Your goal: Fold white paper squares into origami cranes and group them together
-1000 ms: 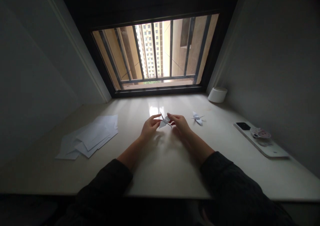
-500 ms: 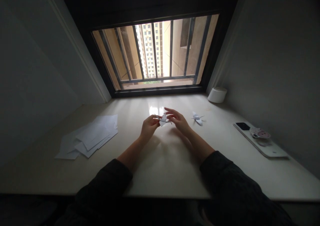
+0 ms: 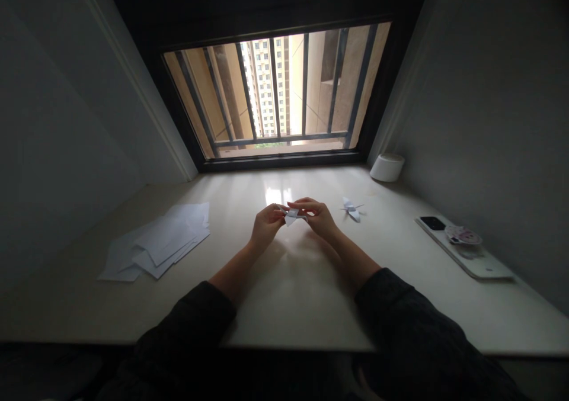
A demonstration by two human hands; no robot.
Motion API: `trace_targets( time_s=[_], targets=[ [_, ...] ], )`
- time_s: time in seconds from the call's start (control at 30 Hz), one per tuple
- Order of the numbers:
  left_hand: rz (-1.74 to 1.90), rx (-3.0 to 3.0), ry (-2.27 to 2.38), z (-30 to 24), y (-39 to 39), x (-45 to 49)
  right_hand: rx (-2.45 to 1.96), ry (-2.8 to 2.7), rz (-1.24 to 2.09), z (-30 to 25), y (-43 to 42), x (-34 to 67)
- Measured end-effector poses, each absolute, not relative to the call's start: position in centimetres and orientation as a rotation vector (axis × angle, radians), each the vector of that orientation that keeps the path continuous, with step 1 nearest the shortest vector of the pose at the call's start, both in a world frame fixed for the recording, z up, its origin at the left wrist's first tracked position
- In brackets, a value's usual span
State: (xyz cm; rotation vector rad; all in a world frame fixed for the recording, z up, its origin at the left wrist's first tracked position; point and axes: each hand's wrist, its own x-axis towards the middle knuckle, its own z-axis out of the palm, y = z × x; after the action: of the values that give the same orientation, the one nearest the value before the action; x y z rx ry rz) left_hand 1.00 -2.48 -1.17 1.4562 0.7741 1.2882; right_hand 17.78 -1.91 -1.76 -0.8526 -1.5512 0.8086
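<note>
Between my two hands, above the pale surface, is a small white folded paper crane (image 3: pixel 291 216). My left hand (image 3: pixel 265 223) pinches its left side, where a thin folded point sticks up by the fingers. My right hand (image 3: pixel 317 216) is closed on the right side, its fingers over the top of a wing and the thumb side near the other thin point. The fingertips partly hide the paper. To the right of my right hand, a second white paper crane (image 3: pixel 351 209) lies on the surface with its wings spread.
Loose white paper sheets (image 3: pixel 166 238) lie in a pile at the left. At the right rests a white phone (image 3: pixel 478 260) with a round grip on its back. A white cylindrical object (image 3: pixel 387 168) stands in the back right corner, beside the dark window frame (image 3: pixel 284 164).
My right hand's raised fingers have come down onto the crane and closed on its upper wing. My left hand keeps its hold with little movement.
</note>
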Motion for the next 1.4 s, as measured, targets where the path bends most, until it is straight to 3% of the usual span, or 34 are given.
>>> trace_targets(
  time_s=[0.27, 0.87, 1.07, 1.4],
  targets=[
    [1.282, 1.434, 0.761, -0.8, -2.8, 1.2, -0.924, -1.566, 0.666, -1.5, -2.5, 17.5],
    [1.31, 1.39, 0.729, -0.7, -3.2, 1.6, -1.148, -1.774, 0.016, -2.0, -3.4, 17.2],
    [1.318, 1.375, 0.715, -0.9, -2.9, 1.5, -1.161, -1.796, 0.085, -2.0, -3.1, 17.3],
    [1.379, 1.407, 0.743, -0.8, -2.6, 1.2, -1.164, -1.757, 0.505, -2.0, -3.0, 17.1]
  ],
)
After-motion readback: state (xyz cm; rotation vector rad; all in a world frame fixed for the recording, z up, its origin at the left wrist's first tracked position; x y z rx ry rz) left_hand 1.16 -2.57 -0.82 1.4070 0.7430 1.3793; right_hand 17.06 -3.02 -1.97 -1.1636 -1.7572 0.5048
